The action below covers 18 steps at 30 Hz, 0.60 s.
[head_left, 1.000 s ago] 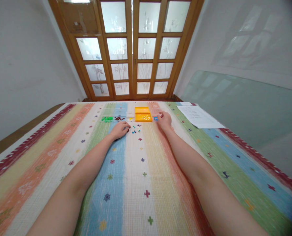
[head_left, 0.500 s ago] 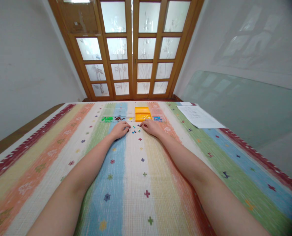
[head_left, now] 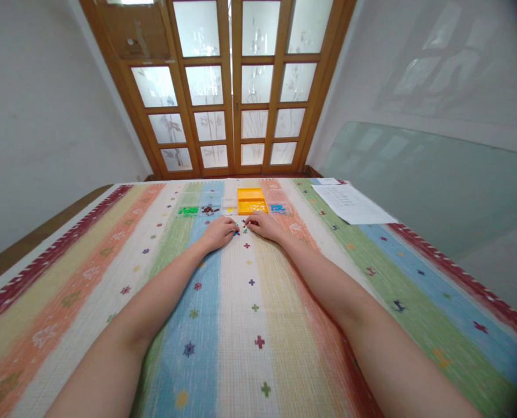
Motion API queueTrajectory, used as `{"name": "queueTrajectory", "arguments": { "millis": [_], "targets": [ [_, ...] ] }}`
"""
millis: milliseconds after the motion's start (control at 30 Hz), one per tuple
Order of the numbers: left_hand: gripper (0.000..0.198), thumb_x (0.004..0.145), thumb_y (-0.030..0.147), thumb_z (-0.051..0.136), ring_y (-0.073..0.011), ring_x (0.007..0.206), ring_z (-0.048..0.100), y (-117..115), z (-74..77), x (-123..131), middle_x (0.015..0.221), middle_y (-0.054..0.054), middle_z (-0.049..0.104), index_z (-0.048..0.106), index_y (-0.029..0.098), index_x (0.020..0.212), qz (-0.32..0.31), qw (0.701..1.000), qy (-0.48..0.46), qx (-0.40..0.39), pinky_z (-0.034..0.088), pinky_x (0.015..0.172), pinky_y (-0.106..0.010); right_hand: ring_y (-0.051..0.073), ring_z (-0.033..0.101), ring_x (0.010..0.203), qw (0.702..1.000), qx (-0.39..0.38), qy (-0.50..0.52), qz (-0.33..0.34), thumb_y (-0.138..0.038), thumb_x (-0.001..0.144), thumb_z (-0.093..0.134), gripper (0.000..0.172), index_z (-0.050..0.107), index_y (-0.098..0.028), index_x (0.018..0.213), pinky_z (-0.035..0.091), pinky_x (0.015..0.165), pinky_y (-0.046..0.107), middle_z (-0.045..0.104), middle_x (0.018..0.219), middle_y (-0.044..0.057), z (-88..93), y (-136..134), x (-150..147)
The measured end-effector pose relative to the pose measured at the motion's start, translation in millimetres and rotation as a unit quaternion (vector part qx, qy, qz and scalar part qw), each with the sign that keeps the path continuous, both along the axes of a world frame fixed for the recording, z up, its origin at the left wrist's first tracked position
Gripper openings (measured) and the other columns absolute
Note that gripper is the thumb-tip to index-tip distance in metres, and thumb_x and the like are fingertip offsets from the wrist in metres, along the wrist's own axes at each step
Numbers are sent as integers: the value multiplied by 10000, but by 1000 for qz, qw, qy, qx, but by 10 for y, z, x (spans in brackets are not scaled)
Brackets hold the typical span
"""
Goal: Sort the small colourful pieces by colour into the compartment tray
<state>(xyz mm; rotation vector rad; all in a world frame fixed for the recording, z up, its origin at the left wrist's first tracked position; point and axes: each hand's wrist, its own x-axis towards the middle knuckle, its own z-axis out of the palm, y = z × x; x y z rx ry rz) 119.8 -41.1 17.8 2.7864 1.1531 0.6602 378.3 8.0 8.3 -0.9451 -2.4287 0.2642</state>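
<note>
Fingers of the left hand: curled inward, tips close together beside the loose bits; I cannot tell whether they pinch anything.
Fingers of the right hand: bent toward the left ones, a narrow gap between the hands; any piece in their grip is too small to make out.
Tiny multicoloured loose pieces: on the cloth-covered, striped desk, between the hands, probably so both can reach them; fingers partly cover the group, so shapes and count are unclear.
Open bright-yellow rectangular plastic case: just beyond the hands, presumably opened for access to the small white pieces inside.
Colour groups: green pieces, dark reddish-brown pieces and a few yellow pieces left of the case, blue pieces right of it; likely separated for easy picking.
Hard to see: clear container walls around these groups are faint.
White printed sheet: off to the right, perhaps kept clear of the forearms; its print is unreadable.
</note>
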Motion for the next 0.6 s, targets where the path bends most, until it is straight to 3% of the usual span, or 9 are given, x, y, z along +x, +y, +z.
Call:
{"name": "queueTrajectory", "arguments": {
  "millis": [600],
  "targets": [
    [168, 941, 232, 602, -258, 1031, 642, 0, 23, 3, 1020, -78, 733, 764, 222, 982, 23, 998, -36, -42, 508, 975, -410, 228, 662, 992, 1000, -11, -2, -15, -242, 997, 621, 202, 811, -185, 1030, 485, 898, 332, 760, 1054, 101, 25, -31, -7]
  ]
}}
